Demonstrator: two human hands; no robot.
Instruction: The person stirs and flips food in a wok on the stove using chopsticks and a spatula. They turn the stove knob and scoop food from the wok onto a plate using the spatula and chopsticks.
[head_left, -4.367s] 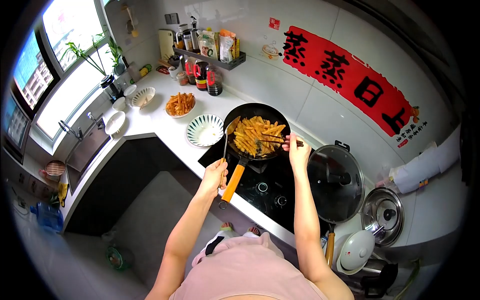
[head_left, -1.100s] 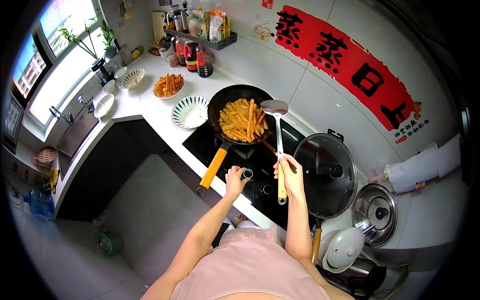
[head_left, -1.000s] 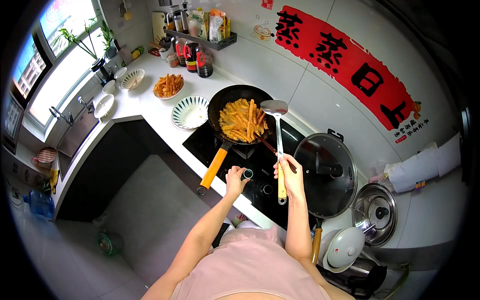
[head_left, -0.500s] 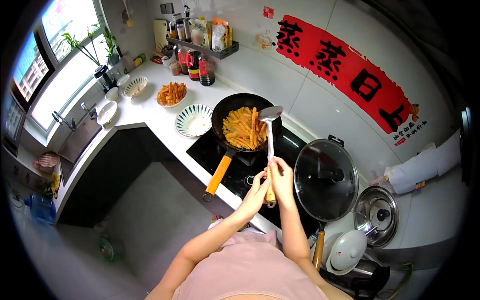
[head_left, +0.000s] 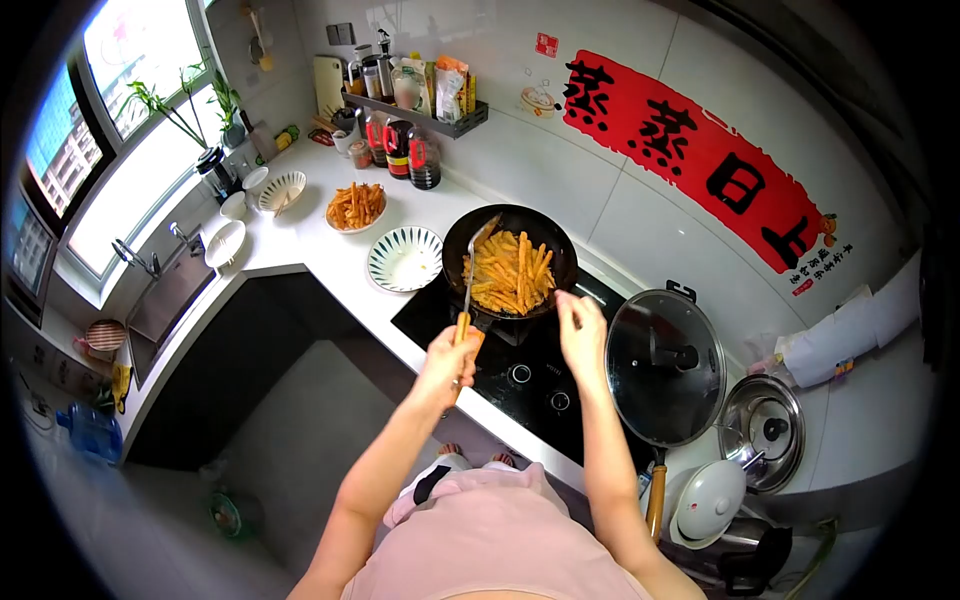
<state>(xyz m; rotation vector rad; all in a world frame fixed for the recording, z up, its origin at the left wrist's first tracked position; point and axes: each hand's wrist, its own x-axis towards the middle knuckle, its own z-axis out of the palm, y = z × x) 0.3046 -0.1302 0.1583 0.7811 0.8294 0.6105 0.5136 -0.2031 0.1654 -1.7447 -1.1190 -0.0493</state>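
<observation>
My left hand (head_left: 447, 365) is closed on the wooden handle of a metal spatula (head_left: 470, 275), whose blade rests at the upper left inside the black wok (head_left: 562, 235). The wok's orange handle runs beneath this hand, mostly hidden by it. Golden fried strips (head_left: 515, 275) lie in the wok. Close to the wok's lower right rim is my right hand (head_left: 583, 335), its fingers bent and pressed together; what they hold, if anything, is too small to make out.
Left of the wok stand a striped bowl (head_left: 405, 259) and a plate of fried strips (head_left: 356, 208). A glass lid (head_left: 665, 368) leans on the right, near a steel pot (head_left: 762, 432) and a white lidded pot (head_left: 708, 500). Bottles (head_left: 424, 162) stand below the wall shelf (head_left: 470, 118).
The spatula has moved from the wok's right side to its left and is now in my left hand alone. My right hand has let go of it and moved up beside the wok's rim.
</observation>
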